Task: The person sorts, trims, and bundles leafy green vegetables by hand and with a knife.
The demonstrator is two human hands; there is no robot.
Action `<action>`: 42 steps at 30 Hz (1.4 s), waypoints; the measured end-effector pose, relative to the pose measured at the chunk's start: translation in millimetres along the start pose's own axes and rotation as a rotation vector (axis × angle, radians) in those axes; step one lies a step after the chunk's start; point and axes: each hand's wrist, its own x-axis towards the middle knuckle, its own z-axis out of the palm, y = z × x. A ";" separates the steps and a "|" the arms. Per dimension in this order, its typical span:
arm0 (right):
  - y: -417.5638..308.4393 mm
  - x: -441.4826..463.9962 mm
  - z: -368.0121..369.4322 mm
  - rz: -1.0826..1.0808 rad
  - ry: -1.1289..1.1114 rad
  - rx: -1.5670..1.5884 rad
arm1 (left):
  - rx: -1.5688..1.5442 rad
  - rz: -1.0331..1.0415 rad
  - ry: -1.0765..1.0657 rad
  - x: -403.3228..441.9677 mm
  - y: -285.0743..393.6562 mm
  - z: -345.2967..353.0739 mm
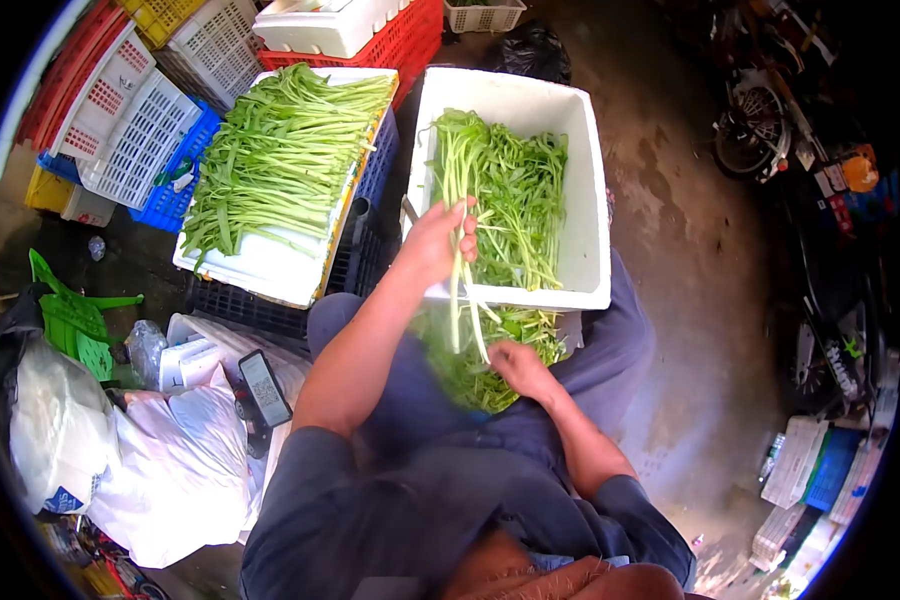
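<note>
My left hand (442, 243) is closed around a small bunch of water spinach (457, 150), its leaves pointing away from me and its pale stalk ends hanging toward my lap. A narrow dark object (409, 209) sticks out beside that hand; I cannot make out what it is. At the lower tip of one stalk, my right hand (522, 370) has its fingers curled together in a pinch. Loose water spinach (525, 210) fills much of the white foam box (582, 225) in front of me. More leafy greens (480, 385) lie below it, between my legs.
To the left, a row of water spinach (280, 160) lies on a white foam lid (255, 275) above dark crates. Beside my left arm are a phone (264, 388) and white bags (185, 470). Plastic crates (145, 125) stand behind; a motorbike wheel (752, 130) is at the right.
</note>
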 end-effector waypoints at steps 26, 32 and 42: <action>-29.2 22.2 -96.0 0.125 0.342 -0.148 | 0.032 0.042 -0.035 5.8 -0.2 -13.0; 27.9 109.0 -118.0 0.102 0.423 -0.472 | 0.079 0.067 0.017 5.1 -2.3 -4.8; -176.9 37.8 -118.9 -0.516 0.861 -0.077 | 0.052 0.157 0.111 7.4 11.2 -4.5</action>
